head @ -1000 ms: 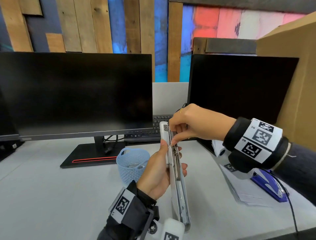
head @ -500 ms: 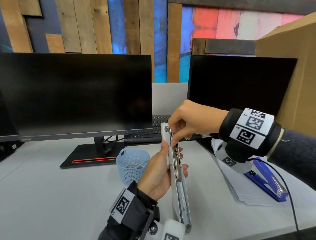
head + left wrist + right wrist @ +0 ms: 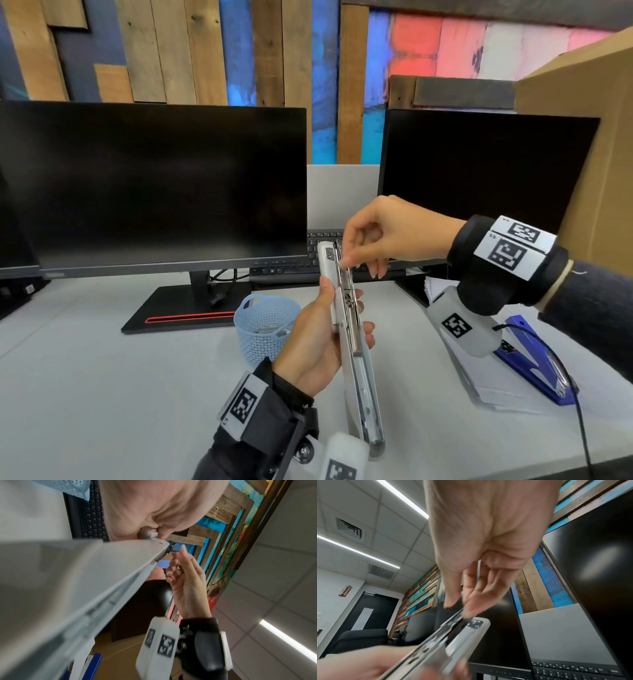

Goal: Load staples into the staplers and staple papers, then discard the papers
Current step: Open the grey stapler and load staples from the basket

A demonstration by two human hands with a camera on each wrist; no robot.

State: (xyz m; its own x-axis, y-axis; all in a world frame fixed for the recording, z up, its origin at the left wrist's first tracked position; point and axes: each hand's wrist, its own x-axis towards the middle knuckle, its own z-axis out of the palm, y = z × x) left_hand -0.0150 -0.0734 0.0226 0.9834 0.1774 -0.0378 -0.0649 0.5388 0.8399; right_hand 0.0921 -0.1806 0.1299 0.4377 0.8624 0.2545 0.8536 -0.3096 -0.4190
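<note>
A white stapler [image 3: 356, 377] is folded open and stands almost upright above the desk, with its metal magazine [image 3: 347, 301] facing right. My left hand [image 3: 342, 308] grips it round the middle, thumb on the white cover and fingers behind the rail. My right hand [image 3: 345, 262] comes in from the right, and its thumb and forefinger pinch the top end of the magazine. The right wrist view shows those fingertips [image 3: 471, 608] on the rail's end [image 3: 453, 620]. I cannot tell whether staples lie between them. A blue stapler [image 3: 534, 359] rests on a stack of papers [image 3: 479, 383] at the right.
A light blue mesh basket [image 3: 265, 325] stands on the desk just left of my left hand. Two dark monitors [image 3: 154, 181] [image 3: 479, 171] and a black keyboard [image 3: 322, 240] fill the back. A cardboard box [image 3: 589, 120] rises at the far right.
My right hand has lifted, and its fingertips have slid up the magazine to its top end. The left hand and the white stapler have hardly moved.
</note>
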